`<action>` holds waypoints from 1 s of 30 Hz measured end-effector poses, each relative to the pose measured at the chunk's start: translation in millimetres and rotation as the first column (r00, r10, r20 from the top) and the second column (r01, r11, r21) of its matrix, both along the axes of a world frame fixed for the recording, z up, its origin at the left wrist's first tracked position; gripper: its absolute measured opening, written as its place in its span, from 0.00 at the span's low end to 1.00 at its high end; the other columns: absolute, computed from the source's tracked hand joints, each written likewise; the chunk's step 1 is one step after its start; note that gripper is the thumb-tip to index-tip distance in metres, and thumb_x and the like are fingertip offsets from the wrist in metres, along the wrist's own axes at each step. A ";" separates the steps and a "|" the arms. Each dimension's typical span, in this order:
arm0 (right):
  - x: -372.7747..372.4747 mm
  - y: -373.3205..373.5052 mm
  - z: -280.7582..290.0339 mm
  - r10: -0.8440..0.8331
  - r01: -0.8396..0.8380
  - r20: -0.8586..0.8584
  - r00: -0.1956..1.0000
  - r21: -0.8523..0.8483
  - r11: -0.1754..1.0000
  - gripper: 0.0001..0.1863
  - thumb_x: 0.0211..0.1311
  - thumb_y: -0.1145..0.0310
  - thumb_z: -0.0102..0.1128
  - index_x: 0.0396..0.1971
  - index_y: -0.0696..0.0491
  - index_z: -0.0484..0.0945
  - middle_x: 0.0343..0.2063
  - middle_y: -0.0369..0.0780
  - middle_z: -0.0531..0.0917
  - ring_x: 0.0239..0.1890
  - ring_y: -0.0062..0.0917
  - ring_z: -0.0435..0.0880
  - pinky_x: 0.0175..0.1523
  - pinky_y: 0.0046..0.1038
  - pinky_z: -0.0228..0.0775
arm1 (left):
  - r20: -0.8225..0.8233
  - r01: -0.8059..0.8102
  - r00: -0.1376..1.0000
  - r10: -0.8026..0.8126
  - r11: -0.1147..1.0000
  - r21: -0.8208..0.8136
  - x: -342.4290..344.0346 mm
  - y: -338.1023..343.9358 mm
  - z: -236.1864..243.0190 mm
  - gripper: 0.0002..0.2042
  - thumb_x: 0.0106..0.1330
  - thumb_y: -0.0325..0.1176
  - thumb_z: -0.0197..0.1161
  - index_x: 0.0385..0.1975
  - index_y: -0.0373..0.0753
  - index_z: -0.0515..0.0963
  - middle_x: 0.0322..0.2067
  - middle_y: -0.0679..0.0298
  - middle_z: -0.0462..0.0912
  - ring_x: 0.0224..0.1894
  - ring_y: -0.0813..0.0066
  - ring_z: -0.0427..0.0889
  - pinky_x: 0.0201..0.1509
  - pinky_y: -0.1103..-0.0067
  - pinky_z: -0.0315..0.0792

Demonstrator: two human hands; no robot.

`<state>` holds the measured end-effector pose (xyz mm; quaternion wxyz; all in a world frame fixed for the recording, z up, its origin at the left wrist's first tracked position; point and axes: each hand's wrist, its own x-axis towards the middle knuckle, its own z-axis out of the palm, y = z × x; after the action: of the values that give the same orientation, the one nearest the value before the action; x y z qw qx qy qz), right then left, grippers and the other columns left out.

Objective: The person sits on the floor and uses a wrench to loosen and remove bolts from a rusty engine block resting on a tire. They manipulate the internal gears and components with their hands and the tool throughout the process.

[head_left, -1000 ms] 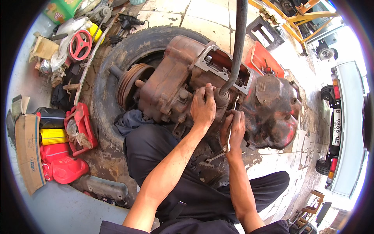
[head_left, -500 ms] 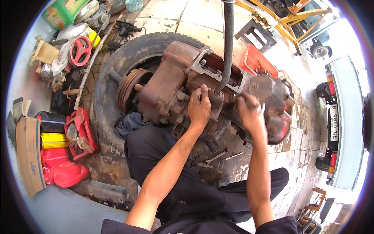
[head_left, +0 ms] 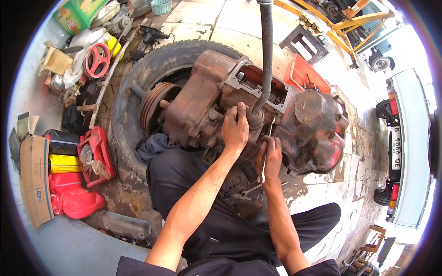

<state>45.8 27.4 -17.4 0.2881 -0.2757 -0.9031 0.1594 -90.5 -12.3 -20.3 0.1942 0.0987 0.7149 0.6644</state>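
Right hand (head_left: 270, 158) curled around wrench (head_left: 263, 174), long axis pointing forward, slightly right, left hand (head_left: 235, 131) half-curled beside lever base (head_left: 255, 119), grip unclear

Gearbox casing (head_left: 189, 94): rough matt metal, grimy. Bell end (head_left: 317, 131) metal too, oily sheen. Lever (head_left: 267, 55) smooth dark metal. Wrench (head_left: 263, 178) shiny metal. Tyre (head_left: 125, 99) matt rubber. Jug (head_left: 84, 204) glossy plastic. Carton (head_left: 34, 181) matt cardboard.
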 end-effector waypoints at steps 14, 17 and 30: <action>-31.8 47.0 48.1 0.097 -0.099 -0.018 0.995 -0.144 0.985 0.05 0.62 0.74 0.52 0.30 0.61 0.72 0.25 0.52 0.76 0.28 0.51 0.78 0.33 0.45 0.68 | 0.002 0.038 0.999 -0.038 0.999 0.018 -3.7 -7.4 0.1 0.31 0.75 0.58 0.40 0.42 0.33 0.80 0.41 0.52 0.82 0.47 0.58 0.78 0.56 0.68 0.67; -30.7 121.8 64.1 0.307 -0.353 0.258 0.916 0.155 0.923 0.13 0.66 0.66 0.48 0.27 0.56 0.78 0.22 0.43 0.81 0.24 0.33 0.80 0.31 0.27 0.70 | 0.023 0.068 0.997 -0.069 0.997 0.040 -0.5 -2.7 6.0 0.30 0.74 0.58 0.41 0.42 0.34 0.80 0.43 0.50 0.81 0.49 0.54 0.77 0.56 0.67 0.67; -3.4 -1.8 42.9 0.041 -0.039 0.055 0.998 -0.032 0.999 0.06 0.63 0.76 0.50 0.36 0.60 0.75 0.31 0.49 0.77 0.34 0.46 0.78 0.40 0.41 0.70 | 0.035 0.058 0.998 -0.057 0.998 -0.031 -1.3 -2.6 2.3 0.29 0.74 0.58 0.39 0.42 0.39 0.81 0.46 0.53 0.80 0.51 0.52 0.77 0.57 0.65 0.66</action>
<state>42.4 25.6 25.6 0.2551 -0.2664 -0.9136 0.1713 -91.7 -14.8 -18.0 0.2270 0.1046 0.7189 0.6486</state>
